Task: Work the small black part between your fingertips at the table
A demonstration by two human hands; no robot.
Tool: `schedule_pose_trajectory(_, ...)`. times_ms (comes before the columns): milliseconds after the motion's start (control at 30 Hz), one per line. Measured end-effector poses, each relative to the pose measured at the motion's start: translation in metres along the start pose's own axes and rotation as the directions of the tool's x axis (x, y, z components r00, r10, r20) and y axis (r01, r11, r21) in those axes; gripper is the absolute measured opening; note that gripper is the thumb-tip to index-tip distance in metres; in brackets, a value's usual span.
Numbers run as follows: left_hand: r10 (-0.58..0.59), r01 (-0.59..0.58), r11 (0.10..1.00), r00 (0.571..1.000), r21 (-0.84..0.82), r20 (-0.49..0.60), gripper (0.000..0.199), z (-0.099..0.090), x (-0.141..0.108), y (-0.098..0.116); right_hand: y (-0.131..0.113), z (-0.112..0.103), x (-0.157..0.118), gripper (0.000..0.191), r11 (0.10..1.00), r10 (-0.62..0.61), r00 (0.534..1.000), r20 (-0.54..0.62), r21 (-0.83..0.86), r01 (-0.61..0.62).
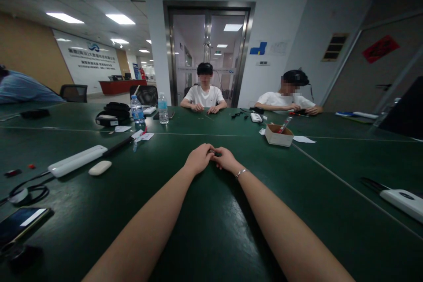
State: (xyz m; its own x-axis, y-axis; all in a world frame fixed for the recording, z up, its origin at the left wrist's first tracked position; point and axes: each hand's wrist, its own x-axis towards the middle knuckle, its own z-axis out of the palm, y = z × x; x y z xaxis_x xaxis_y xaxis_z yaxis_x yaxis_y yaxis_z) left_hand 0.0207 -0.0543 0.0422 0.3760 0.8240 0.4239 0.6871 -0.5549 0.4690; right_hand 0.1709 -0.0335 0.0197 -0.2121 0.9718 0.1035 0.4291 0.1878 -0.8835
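Observation:
My left hand (199, 159) and my right hand (226, 159) meet over the middle of the dark green table (205, 238). The fingers of both are closed around a small dark object (212, 151) between the fingertips, too small and too covered to name. A silver bracelet (241, 172) circles my right wrist. Beyond my right hand stands a small open box (279, 137) with a clear tool-like item leaning in it.
At the left lie a white power strip (77, 161), a white oval case (100, 168) and a phone (24, 224). Two bottles (163, 109) and a black bag (113, 114) stand farther back. A white device (403, 202) lies right. Two people in white shirts sit across; another person leans at far left.

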Motion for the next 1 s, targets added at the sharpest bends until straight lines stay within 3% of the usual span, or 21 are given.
schedule_pose_trajectory(167,-0.052,0.046,0.991,0.997,-0.122,-0.051,0.018,0.004,0.000,-0.011,-0.001,-0.001,0.000,0.012,0.990,-0.023,0.999,0.044,0.143,0.016)
schedule_pose_trajectory(467,-0.146,0.146,0.906,0.989,-0.398,0.030,0.025,0.013,0.002,-0.034,-0.012,-0.013,-0.009,0.018,0.854,0.160,0.978,0.137,0.477,-0.207)
schedule_pose_trajectory(733,-0.153,0.169,0.831,0.985,-0.530,0.074,0.025,0.018,0.007,-0.044,-0.012,-0.013,-0.010,0.020,0.823,0.165,0.982,0.098,0.534,-0.191)
schedule_pose_trajectory(1000,-0.150,0.203,0.819,0.979,-0.536,0.141,0.027,0.016,0.007,-0.046,-0.008,-0.012,-0.008,0.014,0.831,0.163,0.984,0.067,0.528,-0.174)
